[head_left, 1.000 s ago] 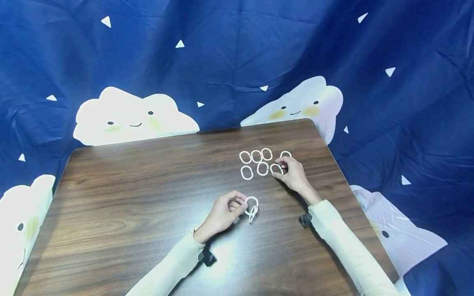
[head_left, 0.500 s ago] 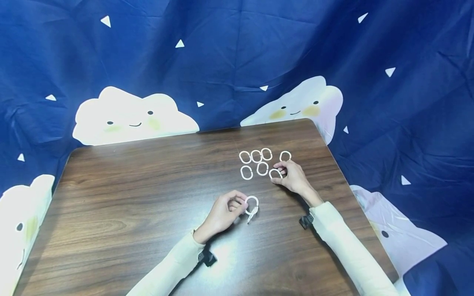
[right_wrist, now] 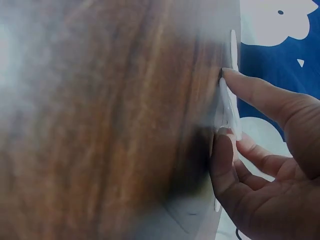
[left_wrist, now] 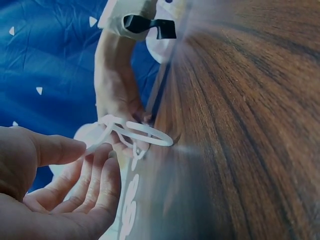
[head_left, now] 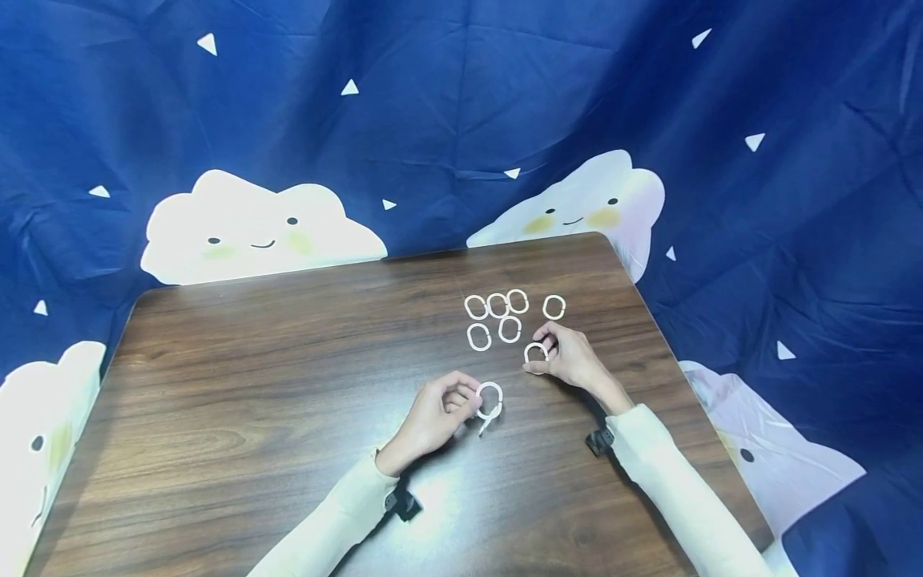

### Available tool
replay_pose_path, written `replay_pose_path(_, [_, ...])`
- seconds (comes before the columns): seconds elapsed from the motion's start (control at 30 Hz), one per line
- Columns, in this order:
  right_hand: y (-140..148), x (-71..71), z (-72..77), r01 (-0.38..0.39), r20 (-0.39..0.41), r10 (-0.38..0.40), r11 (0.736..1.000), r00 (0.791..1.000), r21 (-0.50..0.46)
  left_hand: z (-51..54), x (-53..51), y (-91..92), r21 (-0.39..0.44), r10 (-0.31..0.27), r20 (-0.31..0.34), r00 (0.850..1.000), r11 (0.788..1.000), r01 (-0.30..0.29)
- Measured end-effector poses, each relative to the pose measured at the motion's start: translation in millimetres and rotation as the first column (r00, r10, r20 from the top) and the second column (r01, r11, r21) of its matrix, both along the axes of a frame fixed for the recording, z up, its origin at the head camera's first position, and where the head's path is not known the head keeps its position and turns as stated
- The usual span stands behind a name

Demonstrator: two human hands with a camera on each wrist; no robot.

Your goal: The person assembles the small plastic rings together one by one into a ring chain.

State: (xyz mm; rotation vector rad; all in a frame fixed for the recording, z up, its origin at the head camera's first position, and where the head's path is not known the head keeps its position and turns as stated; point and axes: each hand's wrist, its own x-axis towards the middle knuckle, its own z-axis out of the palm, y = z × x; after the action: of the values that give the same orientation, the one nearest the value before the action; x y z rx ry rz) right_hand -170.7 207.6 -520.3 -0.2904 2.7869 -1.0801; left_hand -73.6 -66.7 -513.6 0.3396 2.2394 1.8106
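Note:
My left hand [head_left: 436, 413] pinches a white plastic C-shaped ring [head_left: 501, 393] between thumb and fingertips, just above the table. A second white ring [left_wrist: 162, 141] is linked through it and hangs below, seen nearly edge-on in the head view. My right hand [head_left: 577, 361] holds another white ring [head_left: 535, 346] between thumb and fingers, low over the wood; in the right wrist view this ring [right_wrist: 225, 102] shows from its edge. The two hands are apart, the right one farther forward.
Several loose white rings [head_left: 469, 343] lie flat in two rough rows beyond my hands on the brown wooden table [head_left: 288, 361]. One single ring [head_left: 545, 308] sits apart, just past my right hand. A blue curtain [head_left: 433, 96] with clouds hangs behind the table.
My right hand has drawn its ring back towards me, away from the loose rings. The left hand stays in place, while the linked ring hanging from its ring has swung slightly.

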Motion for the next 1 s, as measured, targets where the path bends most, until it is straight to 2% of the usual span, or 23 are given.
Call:
replay_pose_path(0.27, [1,5.7,-0.8,-0.011,-0.005,0.01,1.0,1.0,-0.019,0.7,-0.3,1.7,0.003,0.002,0.023,1.0,1.0,-0.002])
replay_pose_path(0.63, [5,9.3,-2.4,0.0,0.013,0.001,1.0,1.0,-0.032,0.9,0.8,2.2,0.023,-0.012,0.009,1.0,1.0,0.012])
replay_pose_path(1.0, [11,15.8,0.4,0.012,0.09,0.001,0.989,0.996,-0.145,4.4,1.5,2.3,0.005,-0.006,0.017,1.0,1.0,0.006])
